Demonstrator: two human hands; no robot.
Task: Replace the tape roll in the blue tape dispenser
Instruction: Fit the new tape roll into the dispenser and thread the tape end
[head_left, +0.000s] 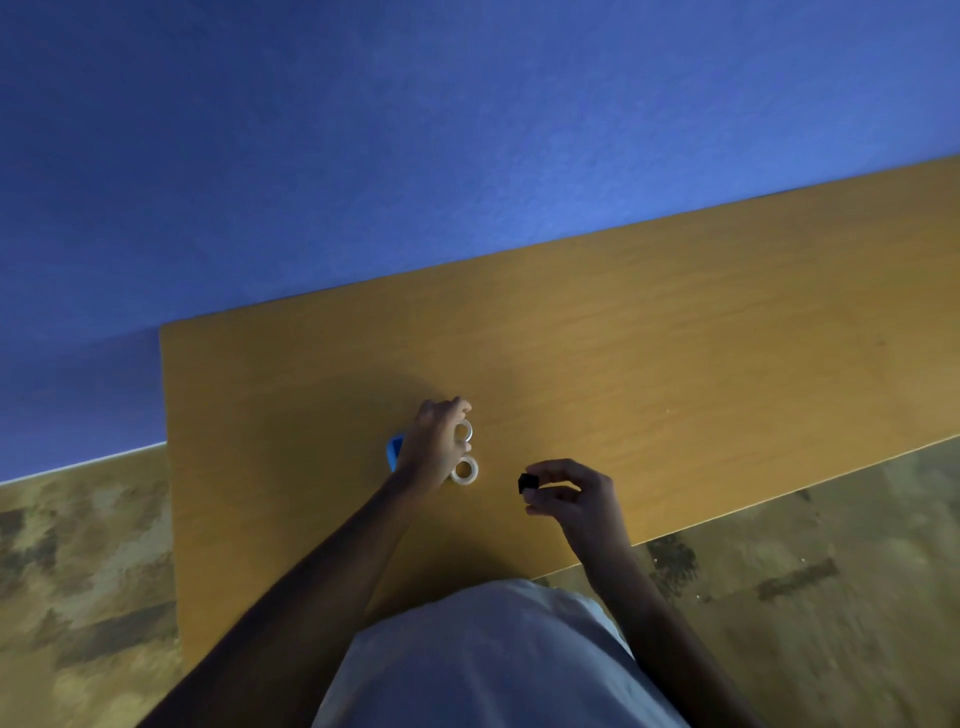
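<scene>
On the wooden table, my left hand pinches a small pale tape roll between its fingertips. A second pale tape roll lies flat on the table just below it, beside my left wrist. The blue tape dispenser is mostly hidden behind my left hand; only its left edge shows. To the right, my right hand hovers above the table, holding a small black piece between thumb and fingers.
A blue wall rises behind the table's far edge. The table's left edge runs near the dispenser's side, and its near edge slants up to the right. Mottled brown floor lies on both sides. My white shirt fills the bottom centre.
</scene>
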